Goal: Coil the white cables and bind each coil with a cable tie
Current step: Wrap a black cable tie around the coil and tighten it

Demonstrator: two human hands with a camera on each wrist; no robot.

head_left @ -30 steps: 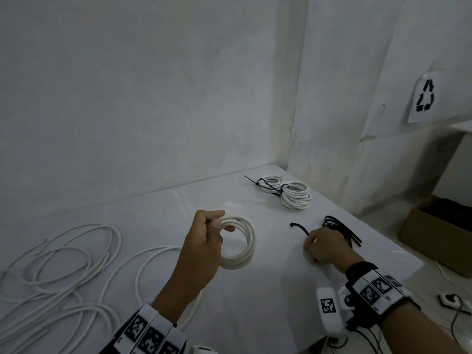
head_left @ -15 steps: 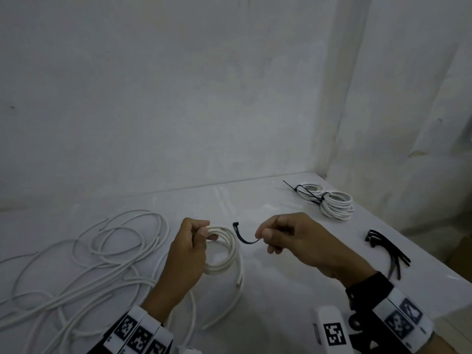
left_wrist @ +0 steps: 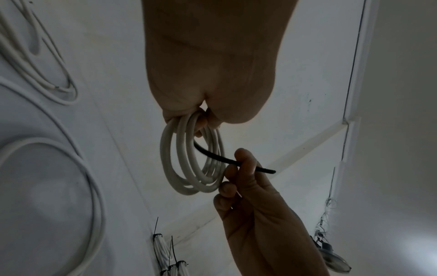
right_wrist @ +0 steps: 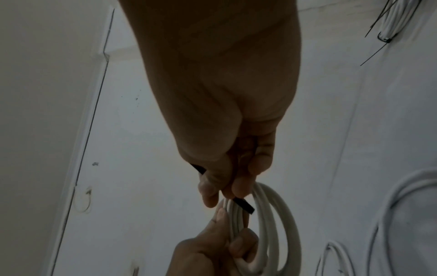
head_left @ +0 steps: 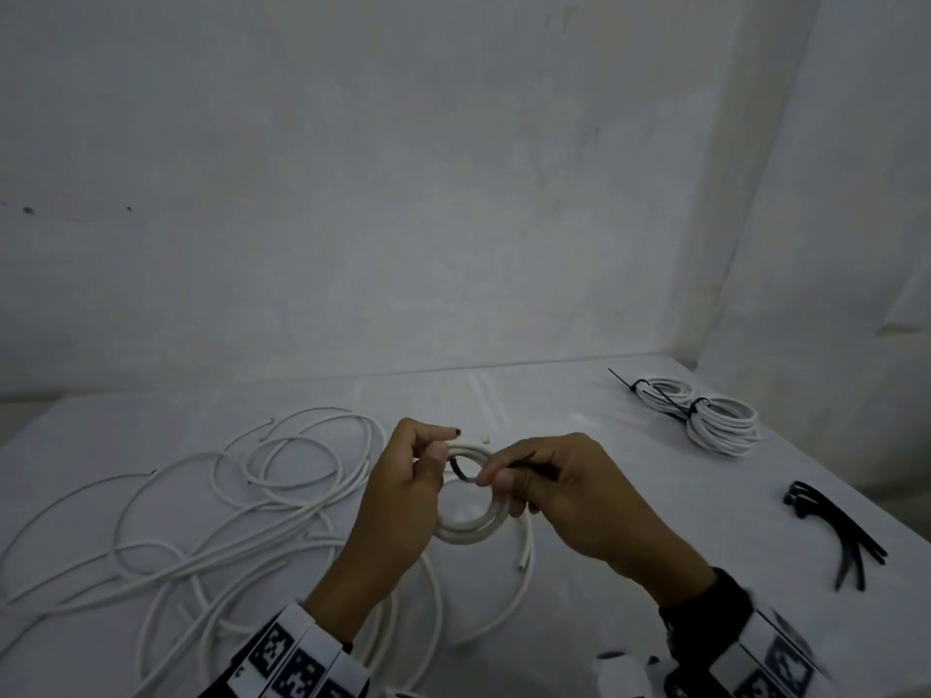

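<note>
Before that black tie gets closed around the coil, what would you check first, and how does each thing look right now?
1. Coil held firmly: ok, the left hand grips its loops.
2. Tie in hand: ok, the right hand pinches the black cable tie.
3. Tie passes through the coil: ok, the left wrist view shows it through the middle.
4. Tie around all loops: cannot tell, fingers hide that part.
5. Tie's head ready to meet its tail: cannot tell, the head is hidden.
6. Spare ties within reach: ok, on the table to the right.
</note>
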